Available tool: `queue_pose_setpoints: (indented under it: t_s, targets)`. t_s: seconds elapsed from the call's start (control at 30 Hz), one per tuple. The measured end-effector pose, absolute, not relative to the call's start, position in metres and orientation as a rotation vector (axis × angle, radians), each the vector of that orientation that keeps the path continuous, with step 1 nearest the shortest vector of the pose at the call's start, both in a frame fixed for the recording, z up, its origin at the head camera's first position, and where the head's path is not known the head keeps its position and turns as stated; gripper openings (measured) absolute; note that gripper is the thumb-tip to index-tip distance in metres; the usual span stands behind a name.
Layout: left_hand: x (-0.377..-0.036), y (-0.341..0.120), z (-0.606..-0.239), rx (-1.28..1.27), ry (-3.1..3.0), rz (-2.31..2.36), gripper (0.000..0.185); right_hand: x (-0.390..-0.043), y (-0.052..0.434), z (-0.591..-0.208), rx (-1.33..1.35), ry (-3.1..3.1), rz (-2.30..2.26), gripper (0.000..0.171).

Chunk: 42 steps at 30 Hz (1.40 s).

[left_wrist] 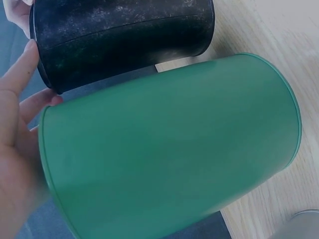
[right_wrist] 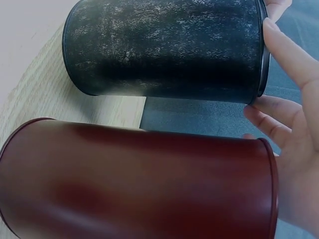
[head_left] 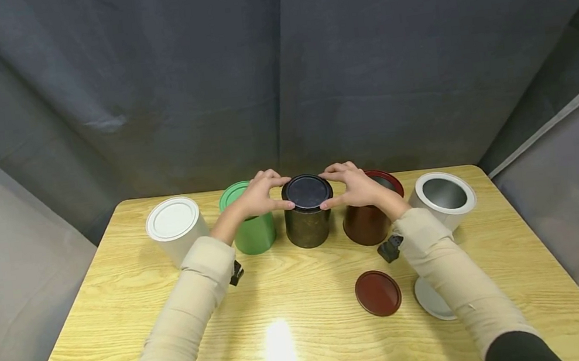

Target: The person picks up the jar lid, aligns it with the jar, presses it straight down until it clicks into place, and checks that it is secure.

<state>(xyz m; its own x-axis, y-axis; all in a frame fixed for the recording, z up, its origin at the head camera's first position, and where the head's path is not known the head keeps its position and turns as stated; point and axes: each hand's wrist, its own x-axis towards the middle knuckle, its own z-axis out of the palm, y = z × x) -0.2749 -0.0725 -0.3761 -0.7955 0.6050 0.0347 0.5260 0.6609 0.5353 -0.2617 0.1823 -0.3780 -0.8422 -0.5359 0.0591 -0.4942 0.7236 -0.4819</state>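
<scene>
A black lid (head_left: 308, 191) sits on the top of a mottled black metal can (head_left: 308, 231) at the middle back of the table. My left hand (head_left: 256, 196) holds the lid's left edge, thumb at the front and fingers behind. On the opposite edge, my right hand (head_left: 356, 186) grips it the same way. In the left wrist view, a green can (left_wrist: 169, 149) lies between the camera and the black can (left_wrist: 124, 40). The right wrist view shows fingertips at the black can's (right_wrist: 164, 50) lidded end, with a dark red can (right_wrist: 139, 184) in front.
A white can (head_left: 173, 219) with its lid on stands at the far left. The green can's lid (head_left: 232, 193) is on. At right, the dark red can and another white can (head_left: 444, 190) are uncovered. A red lid (head_left: 378, 293) and a white lid (head_left: 431, 301) lie on the wooden table.
</scene>
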Motion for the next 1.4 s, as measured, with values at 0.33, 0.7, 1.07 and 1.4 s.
queue_pose_setpoints:
  t_s: [0.33, 0.7, 1.07, 1.4]
  targets:
    - [-0.274, -0.072, -0.379, 0.905, 2.745, 0.838, 0.060, -0.261, 0.183, -0.384, -0.870, 2.877, -0.941, 0.059]
    - [-0.275, -0.067, -0.380, 0.877, 2.761, 0.778, 0.055, -0.258, 0.179, -0.385, -0.833, 2.904, -0.918, 0.054]
    - [-0.275, -0.063, -0.376, 0.842, 2.759, 0.738, 0.057, -0.259, 0.179, -0.388, -0.785, 2.912, -0.887, 0.056]
    - [-0.277, -0.065, -0.379, 0.870, 2.810, 0.706, 0.056, -0.260, 0.182, -0.388, -0.857, 2.956, -0.900, 0.051]
